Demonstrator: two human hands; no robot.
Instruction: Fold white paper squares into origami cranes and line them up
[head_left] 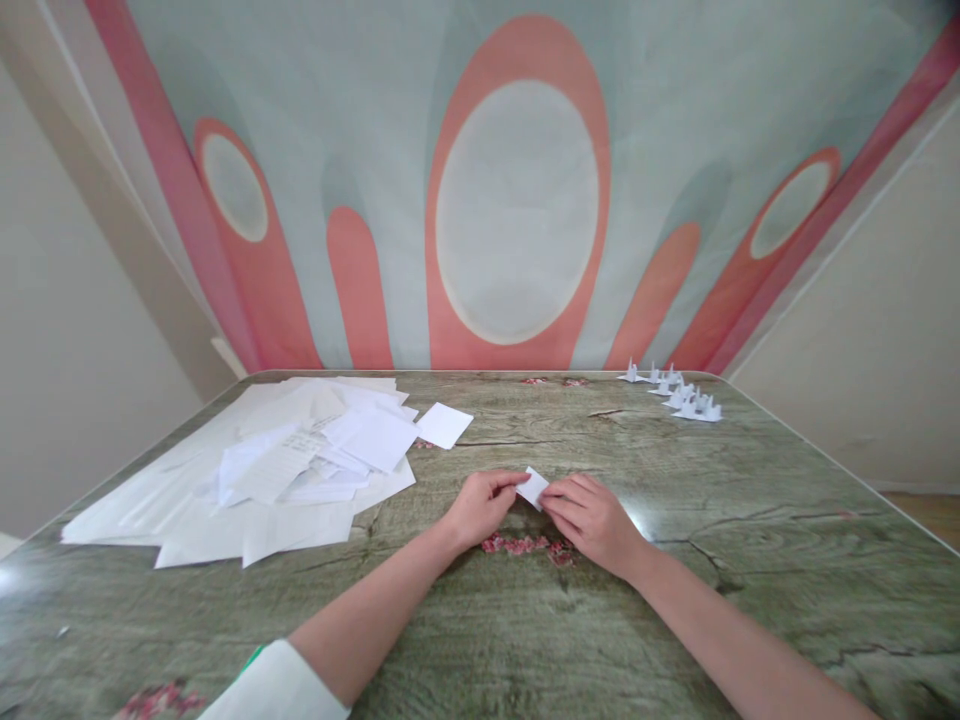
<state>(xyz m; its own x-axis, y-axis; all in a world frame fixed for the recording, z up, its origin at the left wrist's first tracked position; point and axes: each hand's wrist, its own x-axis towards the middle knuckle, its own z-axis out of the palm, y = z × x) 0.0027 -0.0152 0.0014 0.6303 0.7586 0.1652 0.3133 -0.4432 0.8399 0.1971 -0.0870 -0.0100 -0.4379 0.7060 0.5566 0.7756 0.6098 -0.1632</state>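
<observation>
A small folded piece of white paper [533,487] is held between my two hands, just above the middle of the table. My left hand [484,505] pinches its left corner between thumb and forefinger. On the other side, my right hand [592,520] has its fingers closed on the paper's right edge and hides part of it. A plain square sheet of white paper [445,425] lies beyond my left hand, by the edge of a large loose pile of white paper sheets [300,460], some with writing.
Several small folded white paper figures [686,395] stand in a cluster at the table's far right corner. The wood-patterned table [750,620] has printed pink flowers. A patterned backdrop [409,120] rises behind its far edge.
</observation>
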